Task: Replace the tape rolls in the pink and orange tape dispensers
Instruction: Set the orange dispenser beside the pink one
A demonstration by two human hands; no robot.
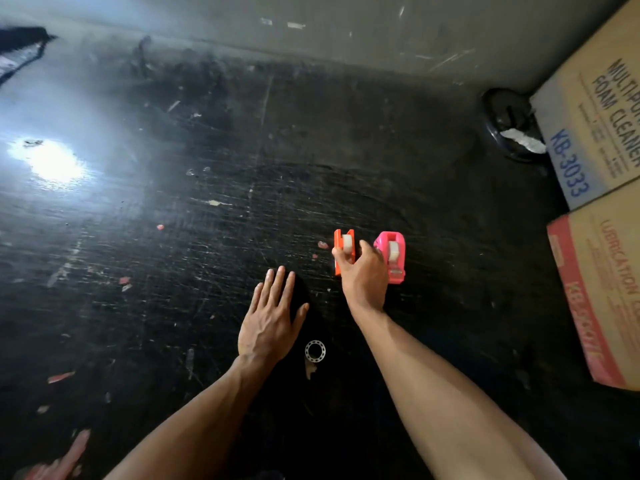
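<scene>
An orange tape dispenser (343,242) stands on the dark scratched surface with a pale tape roll in it. Right beside it stands a pink tape dispenser (393,254), also holding a pale roll. My right hand (363,275) is wrapped around the near end of the orange dispenser, thumb on its left side, and partly hides both dispensers. My left hand (272,315) lies flat and open on the surface, to the left and nearer me, holding nothing. A small clear ring (315,350) lies on the surface between my forearms.
Two cardboard boxes (599,140) stand stacked along the right edge. A black round object with white paper (512,129) sits at the back right by the wall. Bits of red and white debris dot the surface; glare shines at the left.
</scene>
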